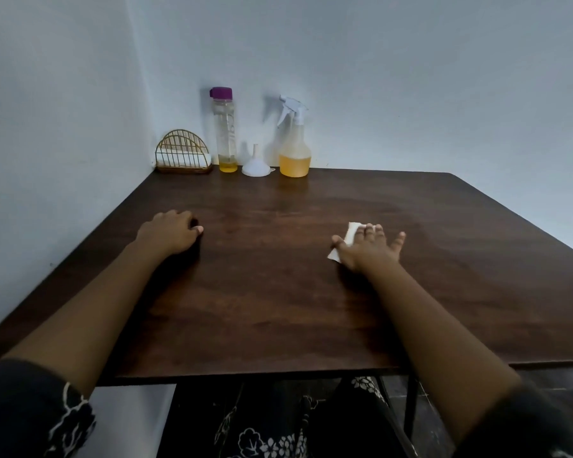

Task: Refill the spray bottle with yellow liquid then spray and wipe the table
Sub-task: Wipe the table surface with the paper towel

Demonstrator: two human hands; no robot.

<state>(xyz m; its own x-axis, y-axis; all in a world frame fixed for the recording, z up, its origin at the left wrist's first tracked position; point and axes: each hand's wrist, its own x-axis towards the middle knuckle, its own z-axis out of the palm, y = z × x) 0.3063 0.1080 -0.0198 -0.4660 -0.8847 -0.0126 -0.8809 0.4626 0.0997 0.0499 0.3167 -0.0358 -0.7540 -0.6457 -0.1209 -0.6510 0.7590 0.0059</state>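
A spray bottle (294, 150) with a white trigger head stands at the back of the dark wooden table (278, 292), yellow liquid filling its lower part. Left of it sit a white funnel (256, 166), upside down, and a tall clear bottle (226, 133) with a purple cap and a little yellow liquid at the bottom. My right hand (369, 247) lies flat with fingers spread, pressing a white tissue (343, 241) onto the tabletop. My left hand (169, 231) rests on the table at the left, fingers curled, holding nothing.
A gold wire napkin holder (182, 157) with white tissues stands in the back left corner against the wall. The wall runs along the table's left and back edges. The near table edge crosses my forearms, with a patterned dark garment below.
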